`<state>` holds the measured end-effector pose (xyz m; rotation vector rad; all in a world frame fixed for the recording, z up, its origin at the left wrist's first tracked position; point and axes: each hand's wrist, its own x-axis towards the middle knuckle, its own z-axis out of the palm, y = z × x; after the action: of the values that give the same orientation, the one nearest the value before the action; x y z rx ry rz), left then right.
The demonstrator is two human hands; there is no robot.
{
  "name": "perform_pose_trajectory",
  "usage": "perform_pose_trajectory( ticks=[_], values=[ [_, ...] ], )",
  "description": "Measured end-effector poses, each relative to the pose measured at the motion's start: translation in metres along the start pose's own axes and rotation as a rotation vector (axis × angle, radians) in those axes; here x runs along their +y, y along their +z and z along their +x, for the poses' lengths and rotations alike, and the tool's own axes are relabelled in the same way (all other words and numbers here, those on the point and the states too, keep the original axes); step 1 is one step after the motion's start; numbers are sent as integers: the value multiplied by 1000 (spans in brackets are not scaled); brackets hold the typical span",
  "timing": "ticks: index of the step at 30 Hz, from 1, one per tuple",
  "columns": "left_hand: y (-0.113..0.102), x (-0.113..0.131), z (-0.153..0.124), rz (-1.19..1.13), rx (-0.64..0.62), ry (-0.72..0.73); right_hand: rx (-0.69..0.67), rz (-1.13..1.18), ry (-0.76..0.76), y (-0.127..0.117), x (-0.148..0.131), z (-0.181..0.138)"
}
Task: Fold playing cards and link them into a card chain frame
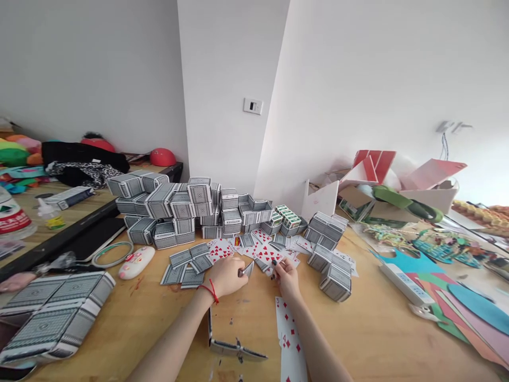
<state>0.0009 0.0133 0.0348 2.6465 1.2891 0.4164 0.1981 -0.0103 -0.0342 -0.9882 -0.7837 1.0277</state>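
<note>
Clock from the middle of the tabletop (135,318), 12 straight away from the person.

Left hand (226,277) at about 10, fingers pinching a small grey piece (248,269), seemingly a folded card, pointed end out toward 2. Right hand (285,277) at about 2, fingertips bunched at the near edge of the loose cards (262,252); can't tell if they grip one or only touch. Those cards lie at 12, overlapping, mostly red hearts face up, just beyond both hands.

Step in hand reads as fingering one card out of the spread. To do it well: take a single card by its edge, slide it toward 6 rather than lifting, so neighbours don't come along. Thumb and fingertip only; a full grip would probably bend the card. Left pinch should stay light near the crease, else the piece may open or crumple. Work low, wrists down; a raised right hand could knock the grey card blocks (324,254) at 2 to 3.

Also watch the forearms: diamond cards (292,345) at 5 lie by the right one and may drag on skin; the thin upright card strip (238,349) at 6, between the forearms, looks easy to tip. Taller block stack (165,201) at 11, well clear. Grey-backed cards (201,259) at 10, just beyond the left wrist, so don't sweep that way.
</note>
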Motion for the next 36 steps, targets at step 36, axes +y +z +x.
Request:
perform_pose_trajectory(
  ticks=[36],
  values=[
    [-7, -10, 2, -353, -38, -77, 28, -372, -92, -2, -6, -1]
  ],
)
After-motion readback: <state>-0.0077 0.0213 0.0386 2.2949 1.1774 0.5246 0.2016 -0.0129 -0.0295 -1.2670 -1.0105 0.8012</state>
